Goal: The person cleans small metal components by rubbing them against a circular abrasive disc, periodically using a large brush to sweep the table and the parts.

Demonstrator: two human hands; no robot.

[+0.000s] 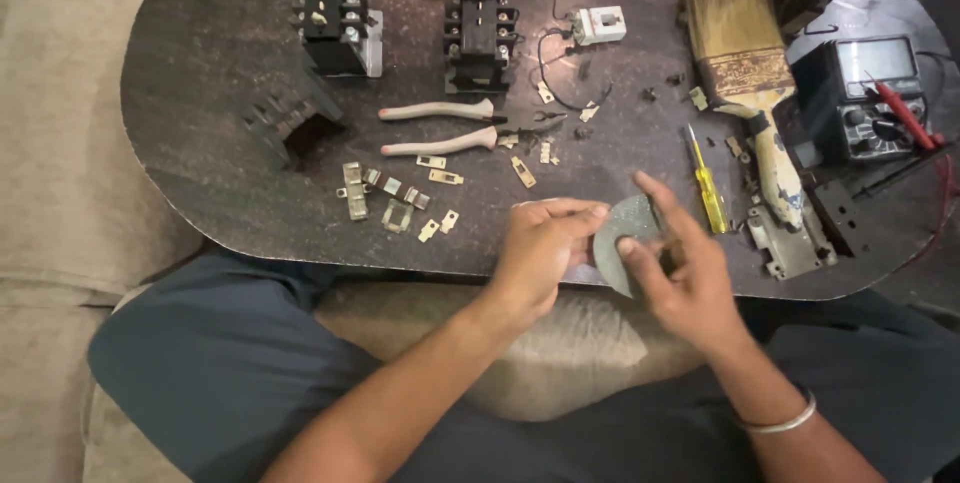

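Observation:
My right hand point(680, 268) holds a small grey piece of abrasive sheet point(622, 233) between thumb and fingers, just over the near edge of the dark oval table point(200, 63). My left hand point(545, 248) is curled beside it, fingertips pinched close against the sheet's left edge; whatever small part it may grip is hidden. A metal bangle sits on my right wrist.
Two black contactor blocks point(335, 18) point(478, 33), a black housing point(285, 118), pliers point(450, 128), loose brass contacts point(395, 193), a yellow screwdriver point(708, 183), a paintbrush point(745, 63) and a multimeter point(865, 93) lie on the table. My legs sit below.

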